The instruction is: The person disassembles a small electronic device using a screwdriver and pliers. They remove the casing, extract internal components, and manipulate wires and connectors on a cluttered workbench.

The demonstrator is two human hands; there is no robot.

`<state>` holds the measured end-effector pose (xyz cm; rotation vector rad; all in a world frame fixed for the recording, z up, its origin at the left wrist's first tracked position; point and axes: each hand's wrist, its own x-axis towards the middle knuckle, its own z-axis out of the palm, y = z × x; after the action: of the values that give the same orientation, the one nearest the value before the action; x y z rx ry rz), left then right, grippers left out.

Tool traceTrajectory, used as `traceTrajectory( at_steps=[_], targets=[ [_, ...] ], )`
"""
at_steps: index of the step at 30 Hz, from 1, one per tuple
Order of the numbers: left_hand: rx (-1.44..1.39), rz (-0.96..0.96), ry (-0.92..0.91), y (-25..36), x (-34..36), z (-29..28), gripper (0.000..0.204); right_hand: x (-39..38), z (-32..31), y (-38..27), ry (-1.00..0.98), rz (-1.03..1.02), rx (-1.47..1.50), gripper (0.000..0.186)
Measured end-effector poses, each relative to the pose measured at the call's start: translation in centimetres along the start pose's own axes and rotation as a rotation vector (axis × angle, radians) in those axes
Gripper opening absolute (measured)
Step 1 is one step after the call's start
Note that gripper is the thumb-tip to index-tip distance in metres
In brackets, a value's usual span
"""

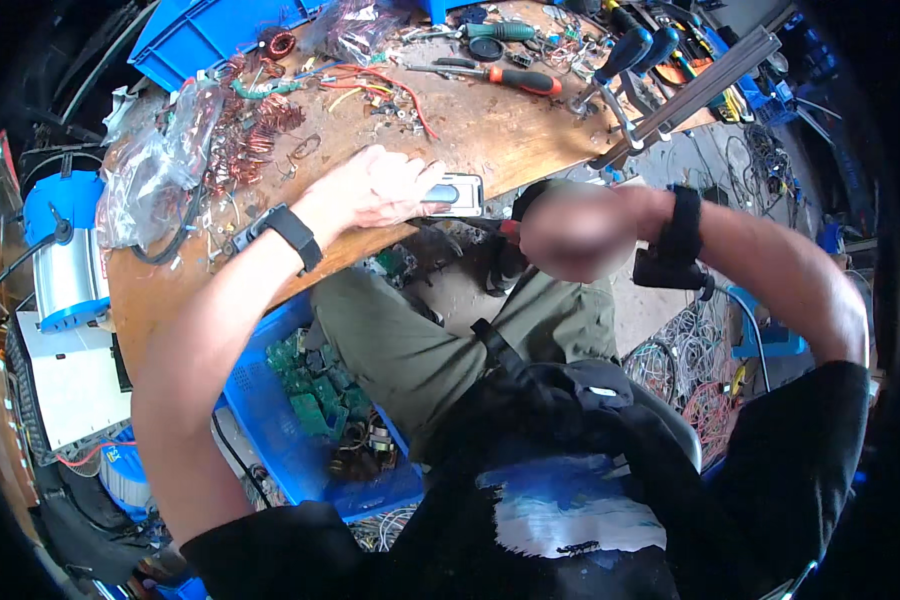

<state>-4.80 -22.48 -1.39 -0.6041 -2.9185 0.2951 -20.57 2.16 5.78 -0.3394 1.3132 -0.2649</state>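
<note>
My left hand [382, 185] is closed on a small rectangular metal-and-grey piece with a dark rim [467, 196], held at the near edge of the wooden bench [370, 240]. My right hand [582, 235] is smeared, but it appears closed round a tool with a red and dark handle [509, 228]. The tool's dark, narrow end points left, just under the held piece; its exact kind is hidden. Both wrists wear black straps.
Copper coils [255, 120], a clear plastic bag [160, 165] and an orange-handled screwdriver [525, 80] lie on the bench. A clamp [625, 100] grips its right side. Below stands a blue crate [260, 385] of green circuit boards. Loose cables [680, 350] cover the floor at right.
</note>
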Motion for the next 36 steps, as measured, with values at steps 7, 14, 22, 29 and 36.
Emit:
traceTrajectory(
  at_steps=[7,14,22,29,36],
  targets=[
    [0.027,-0.049,-0.036,1.0,1.1,-0.1,0.053,-0.4,-1.5,-2.9,-0.201,0.217,0.173,0.024],
    [-0.041,-0.104,-0.191,0.5,-0.4,-0.2,0.036,1.6,-1.7,-4.6,-0.087,0.018,-0.489,0.018],
    [-0.056,0.06,0.015,0.1,2.0,-0.3,0.04,-2.5,2.7,-4.8,0.353,0.035,-0.865,0.038],
    [-0.077,0.114,0.082,0.2,2.5,-0.2,0.043,-1.9,3.6,-4.4,0.469,0.04,-1.291,0.032],
    [-0.031,0.06,0.074,0.8,1.3,0.0,0.042,-1.6,5.8,-4.8,0.651,-0.004,-1.515,0.027]
  ],
)
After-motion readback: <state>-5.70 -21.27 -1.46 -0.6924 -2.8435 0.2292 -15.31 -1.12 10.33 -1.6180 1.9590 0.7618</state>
